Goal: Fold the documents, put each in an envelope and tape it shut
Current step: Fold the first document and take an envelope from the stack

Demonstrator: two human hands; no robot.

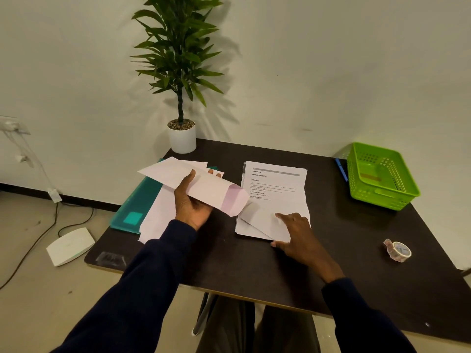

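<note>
Head view: the left hand [193,200] is seen clamped on an envelope [204,187], thumb on top, held tilted above the table [254,266]. The envelope's open flap end lies just over the left edge of the document stack [275,184]. The right hand [298,235] rests on a folded document [265,221] on that stack, index finger extended and thumb at the near corner; whether the sheet is pinched cannot be told. Bare tabletop is noted along the near edge and between the stack and the tape roll [398,250]. A green basket [382,174] occupies the far right corner, and a teal folder [132,205] the left edge.
</note>
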